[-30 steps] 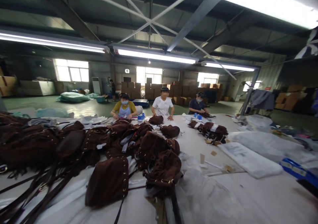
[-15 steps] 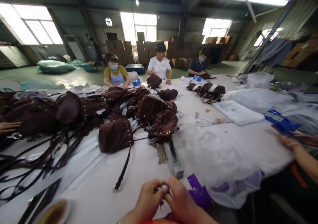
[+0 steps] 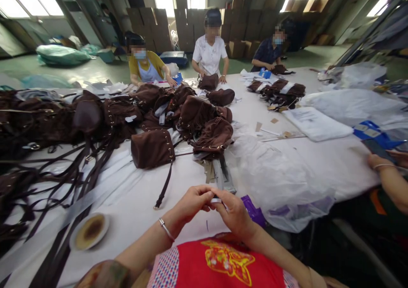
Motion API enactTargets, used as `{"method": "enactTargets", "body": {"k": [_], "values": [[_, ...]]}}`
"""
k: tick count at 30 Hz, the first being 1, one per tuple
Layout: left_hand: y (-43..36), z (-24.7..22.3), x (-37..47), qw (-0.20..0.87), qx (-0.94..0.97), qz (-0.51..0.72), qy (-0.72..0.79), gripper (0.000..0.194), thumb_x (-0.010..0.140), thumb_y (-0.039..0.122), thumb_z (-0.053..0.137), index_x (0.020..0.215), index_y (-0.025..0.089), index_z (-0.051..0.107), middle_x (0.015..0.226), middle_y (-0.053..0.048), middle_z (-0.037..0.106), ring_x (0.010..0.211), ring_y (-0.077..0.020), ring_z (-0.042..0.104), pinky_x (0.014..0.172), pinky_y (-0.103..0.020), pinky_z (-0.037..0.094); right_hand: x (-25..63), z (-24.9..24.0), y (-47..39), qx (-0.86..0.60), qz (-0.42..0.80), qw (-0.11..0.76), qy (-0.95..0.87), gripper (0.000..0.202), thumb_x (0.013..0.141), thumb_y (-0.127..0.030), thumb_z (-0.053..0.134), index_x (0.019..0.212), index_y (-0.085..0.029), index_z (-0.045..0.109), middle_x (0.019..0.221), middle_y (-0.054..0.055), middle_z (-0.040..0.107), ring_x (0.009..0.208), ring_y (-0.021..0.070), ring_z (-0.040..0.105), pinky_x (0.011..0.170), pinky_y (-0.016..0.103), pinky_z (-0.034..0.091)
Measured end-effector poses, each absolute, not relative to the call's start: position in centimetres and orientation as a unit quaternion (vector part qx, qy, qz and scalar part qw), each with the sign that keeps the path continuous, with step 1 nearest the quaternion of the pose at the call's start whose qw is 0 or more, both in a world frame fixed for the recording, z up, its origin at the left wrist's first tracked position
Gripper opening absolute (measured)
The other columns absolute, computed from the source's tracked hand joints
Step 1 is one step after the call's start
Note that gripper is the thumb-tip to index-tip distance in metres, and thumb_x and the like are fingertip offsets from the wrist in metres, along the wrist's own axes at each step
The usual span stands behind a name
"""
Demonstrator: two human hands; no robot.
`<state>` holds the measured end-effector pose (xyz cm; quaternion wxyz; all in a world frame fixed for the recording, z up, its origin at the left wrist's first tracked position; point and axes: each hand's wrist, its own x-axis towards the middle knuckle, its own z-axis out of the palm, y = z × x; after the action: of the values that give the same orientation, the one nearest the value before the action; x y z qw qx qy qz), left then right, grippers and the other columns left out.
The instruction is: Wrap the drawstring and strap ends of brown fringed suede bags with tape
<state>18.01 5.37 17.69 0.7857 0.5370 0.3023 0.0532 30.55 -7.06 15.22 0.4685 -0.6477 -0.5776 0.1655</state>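
Observation:
My left hand point(image 3: 195, 202) and my right hand point(image 3: 235, 215) meet just above the near edge of the table. Both sets of fingers are closed around a small white, rounded piece point(image 3: 216, 200) with a dark part; the fingers cover most of it, so its kind is unclear. A dark thread-like line point(image 3: 207, 225) shows beneath the hands. Beyond them lies a brown bag point(image 3: 153, 149) with metal eyelets and a strap hanging toward me. A fringed brown bag point(image 3: 214, 135) rests to its right.
More brown bags point(image 3: 47, 128) and dark straps point(image 3: 92, 175) pile up at left. A white bowl point(image 3: 73, 238) with brown contents stands near left. Clear plastic point(image 3: 280, 177) and a purple packet point(image 3: 253, 210) lie at right. A co-worker's arm point(image 3: 390, 181) reaches in; several people work across the table.
The view has tilted down, bringing my forearms and red apron into sight. Both hands stay together on the small piece. The person in white has lowered a brown bag.

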Motion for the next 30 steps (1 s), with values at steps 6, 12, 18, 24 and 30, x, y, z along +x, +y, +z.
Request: {"method": "enactTargets", "body": {"k": [6, 12, 18, 24, 30], "values": [[4.7, 16.7, 18.2, 0.826, 0.478, 0.07, 0.29, 0.036, 0.078, 0.046, 0.072, 0.086, 0.012, 0.063, 0.06, 0.002, 0.058, 0.049, -0.0058, 0.048, 0.05, -0.018, 0.037, 30.2, 14.6, -8.0, -0.642, 0.293, 0.53, -0.471, 0.036, 0.09, -0.02, 0.052, 0.124, -0.024, 0.064, 0.085, 0.002, 0.067, 0.058, 0.01, 0.06, 0.056, 0.023, 0.053], [5.0, 14.1, 18.2, 0.831, 0.412, 0.103, 0.359, 0.04, 0.074, 0.048, 0.076, 0.088, 0.015, 0.058, 0.072, 0.001, 0.059, 0.062, -0.0087, 0.056, 0.059, -0.021, 0.048, 30.3, 15.0, -10.9, -0.615, 0.48, 0.568, -0.263, 0.014, 0.077, -0.02, 0.055, 0.088, -0.018, 0.064, 0.071, 0.001, 0.067, 0.051, 0.0105, 0.059, 0.046, 0.02, 0.045], [6.8, 12.0, 19.0, 0.759, 0.512, 0.083, 0.393, 0.044, 0.07, 0.053, 0.075, 0.086, 0.014, 0.06, 0.08, -0.004, 0.065, 0.07, -0.0143, 0.063, 0.062, -0.026, 0.052, 30.5, 11.6, -17.9, -0.545, 0.623, 0.56, -0.043, 0.022, 0.066, -0.029, 0.062, 0.082, -0.015, 0.063, 0.058, 0.004, 0.067, 0.037, 0.0105, 0.051, 0.037, 0.018, 0.032], [4.8, 12.7, 23.1, 0.761, 0.557, 0.016, 0.332, 0.045, 0.072, 0.054, 0.074, 0.094, 0.016, 0.061, 0.086, -0.005, 0.068, 0.071, -0.016, 0.065, 0.063, -0.028, 0.053, 31.2, 5.5, -30.2, -0.645, 0.496, 0.577, 0.075, 0.013, 0.054, -0.023, 0.055, 0.064, -0.017, 0.061, 0.048, -0.001, 0.056, 0.04, 0.0107, 0.046, 0.039, 0.02, 0.028], [-2.0, 13.2, 29.3, 0.724, 0.657, -0.103, 0.184, 0.043, 0.076, 0.057, 0.069, 0.09, 0.016, 0.065, 0.069, -0.001, 0.063, 0.063, -0.0146, 0.058, 0.06, -0.025, 0.049, 29.6, 2.3, -42.3, -0.566, 0.377, 0.685, 0.26, 0.022, 0.053, -0.029, 0.056, 0.072, -0.022, 0.065, 0.061, 0.001, 0.058, 0.053, 0.0139, 0.053, 0.047, 0.021, 0.036]]}}
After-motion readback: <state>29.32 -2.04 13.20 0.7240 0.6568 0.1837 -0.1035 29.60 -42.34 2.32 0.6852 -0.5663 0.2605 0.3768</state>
